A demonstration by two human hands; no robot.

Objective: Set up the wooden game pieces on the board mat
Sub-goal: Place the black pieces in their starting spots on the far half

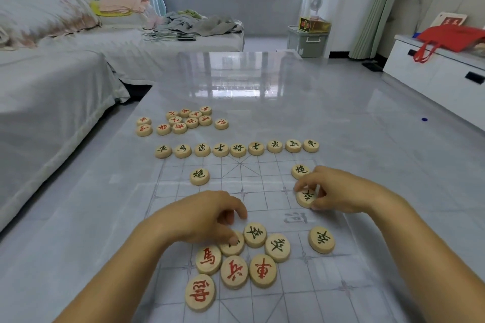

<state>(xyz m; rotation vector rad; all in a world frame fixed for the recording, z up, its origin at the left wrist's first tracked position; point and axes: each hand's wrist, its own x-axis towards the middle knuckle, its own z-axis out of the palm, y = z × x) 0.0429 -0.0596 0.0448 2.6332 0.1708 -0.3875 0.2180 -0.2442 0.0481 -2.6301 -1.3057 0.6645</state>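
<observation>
A clear board mat [262,183] with a printed grid lies on the glossy grey table. Several round wooden pieces with dark characters stand in a row [237,150] along its far edge, and two more [199,176] [300,171] sit one line nearer. My right hand [338,190] pinches a dark-marked piece [306,197] at the mat's right side. My left hand [202,217] has its thumb and fingers on another piece [232,246] at the edge of a near cluster of red and dark pieces [233,271]. One dark piece [321,239] lies apart to the right.
A loose group of red-marked pieces [181,121] lies on the table beyond the mat, far left. A covered sofa [52,92] runs along the left. A white cabinet [433,71] with a red bag stands at the right. A small blue object [424,119] lies on the floor.
</observation>
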